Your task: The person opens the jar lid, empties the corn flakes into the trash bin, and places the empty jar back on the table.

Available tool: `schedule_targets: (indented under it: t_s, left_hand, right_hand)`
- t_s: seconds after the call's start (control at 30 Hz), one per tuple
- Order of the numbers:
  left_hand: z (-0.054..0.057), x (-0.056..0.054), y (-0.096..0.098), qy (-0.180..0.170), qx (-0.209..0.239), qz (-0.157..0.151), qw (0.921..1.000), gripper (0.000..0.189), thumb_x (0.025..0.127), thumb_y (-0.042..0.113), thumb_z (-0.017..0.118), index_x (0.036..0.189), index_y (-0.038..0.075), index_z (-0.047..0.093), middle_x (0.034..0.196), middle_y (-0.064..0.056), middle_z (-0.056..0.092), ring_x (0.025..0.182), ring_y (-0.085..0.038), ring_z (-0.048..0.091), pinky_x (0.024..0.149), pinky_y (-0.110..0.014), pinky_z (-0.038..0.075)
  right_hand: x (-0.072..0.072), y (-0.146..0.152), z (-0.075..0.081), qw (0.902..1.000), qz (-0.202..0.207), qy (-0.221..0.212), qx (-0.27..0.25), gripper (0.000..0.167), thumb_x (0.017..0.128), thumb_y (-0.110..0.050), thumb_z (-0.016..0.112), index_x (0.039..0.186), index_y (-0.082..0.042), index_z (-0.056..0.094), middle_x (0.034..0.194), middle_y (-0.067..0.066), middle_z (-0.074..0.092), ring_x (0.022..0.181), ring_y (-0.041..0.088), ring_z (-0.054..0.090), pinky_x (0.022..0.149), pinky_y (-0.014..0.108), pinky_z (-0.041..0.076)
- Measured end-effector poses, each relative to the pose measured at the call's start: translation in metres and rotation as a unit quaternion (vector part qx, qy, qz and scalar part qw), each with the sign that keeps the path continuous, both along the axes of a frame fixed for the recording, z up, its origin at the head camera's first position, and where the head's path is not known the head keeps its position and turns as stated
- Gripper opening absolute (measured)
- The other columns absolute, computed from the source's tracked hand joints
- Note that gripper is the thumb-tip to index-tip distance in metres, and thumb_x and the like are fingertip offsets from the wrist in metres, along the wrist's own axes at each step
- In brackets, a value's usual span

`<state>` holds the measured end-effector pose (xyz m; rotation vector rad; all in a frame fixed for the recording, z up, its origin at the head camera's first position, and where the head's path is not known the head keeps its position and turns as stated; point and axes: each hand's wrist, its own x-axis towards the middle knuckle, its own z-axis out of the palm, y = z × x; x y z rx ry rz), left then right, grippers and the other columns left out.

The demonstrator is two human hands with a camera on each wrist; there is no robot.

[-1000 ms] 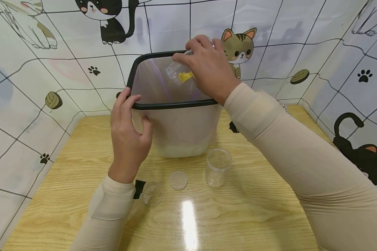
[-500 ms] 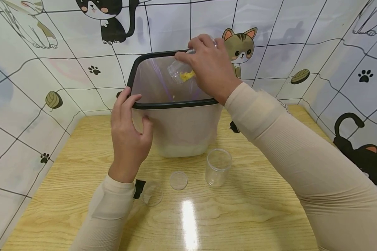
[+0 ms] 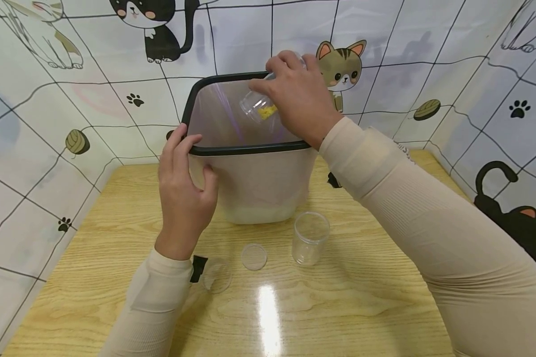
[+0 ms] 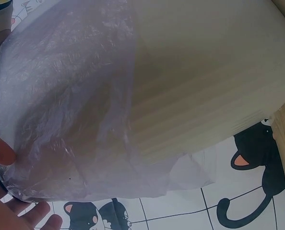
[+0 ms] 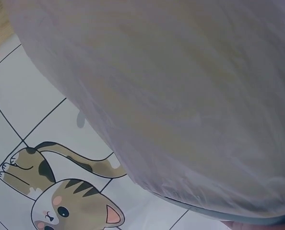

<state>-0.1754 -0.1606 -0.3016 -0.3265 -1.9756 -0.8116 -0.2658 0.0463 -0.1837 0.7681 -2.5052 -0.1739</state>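
In the head view my right hand [image 3: 298,96] grips a small clear plastic jar [image 3: 252,105] tilted mouth-down over a bin's opening. Yellow crumbly bits [image 3: 266,112] lie inside the jar, partly hidden by the hand. The pale trash bin [image 3: 259,186] has a black rim [image 3: 250,149] and a thin translucent purplish bag [image 4: 70,96] lining it and folded over its outside. At the bin's left front corner rests my left hand [image 3: 185,198], fingers loosely spread against the rim, thumb near the front wall. The bin's bottom inside is out of sight.
An upright clear jar [image 3: 310,240] stands on the wooden table [image 3: 362,297] before the bin. Two clear round lids, a smaller one [image 3: 254,257] and a larger one [image 3: 216,276], lie left of it. Black tape [image 3: 198,269] is near my left wrist. Cat-patterned sheeting [image 3: 241,29] surrounds the table.
A small pale bit seen falling below the jar half a second ago is gone from view. The tilted jar and yellow bits have shifted slightly; my left hand stays at the bin's corner.
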Motion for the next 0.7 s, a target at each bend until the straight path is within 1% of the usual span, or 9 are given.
schedule_targets:
  t_s: [0.23, 0.5, 0.6, 0.7]
  left_hand:
    - [0.0000, -0.0001, 0.0003, 0.002, -0.003, 0.000, 1.0000, 0.045, 0.088, 0.007, 0.053, 0.133, 0.003, 0.055, 0.151, -0.012, 0.047, 0.145, -0.025, 0.040, 0.120, -0.044, 0.029]
    - [0.0007, 0.0006, 0.0003, 0.004, -0.012, 0.004, 0.9999, 0.045, 0.088, 0.006, 0.053, 0.132, 0.002, 0.055, 0.151, -0.013, 0.046, 0.144, -0.026, 0.040, 0.120, -0.043, 0.030]
    - [0.0005, 0.0007, 0.0011, 0.004, -0.002, 0.001, 1.0000, 0.045, 0.088, 0.006, 0.053, 0.132, 0.003, 0.055, 0.151, -0.012, 0.047, 0.144, -0.025, 0.040, 0.120, -0.044, 0.029]
    - [0.0003, 0.0002, 0.0009, 0.005, -0.006, 0.004, 1.0000, 0.044, 0.088, 0.007, 0.053, 0.132, 0.002, 0.055, 0.151, -0.013, 0.047, 0.145, -0.025, 0.039, 0.120, -0.043, 0.029]
  right_hand:
    - [-0.0004, 0.0003, -0.0007, 0.9999, 0.011, 0.008, 0.007, 0.055, 0.096, 0.004, 0.058, 0.139, -0.030, 0.059, 0.142, 0.015, 0.055, 0.139, 0.035, 0.041, 0.114, 0.060, 0.030]
    - [-0.0007, 0.0007, -0.0009, 0.9993, 0.032, 0.020, 0.008, 0.051, 0.096, 0.005, 0.058, 0.135, -0.028, 0.062, 0.137, 0.015, 0.058, 0.136, 0.034, 0.043, 0.111, 0.060, 0.033]
    - [-0.0005, 0.0004, -0.0011, 0.9991, 0.033, 0.021, 0.015, 0.051, 0.096, 0.005, 0.057, 0.135, -0.028, 0.062, 0.135, 0.015, 0.058, 0.135, 0.035, 0.043, 0.111, 0.059, 0.033]
    - [-0.0001, 0.0003, -0.0014, 0.9990, 0.034, 0.025, 0.018, 0.052, 0.096, 0.006, 0.057, 0.135, -0.028, 0.062, 0.135, 0.015, 0.057, 0.135, 0.035, 0.043, 0.111, 0.059, 0.033]
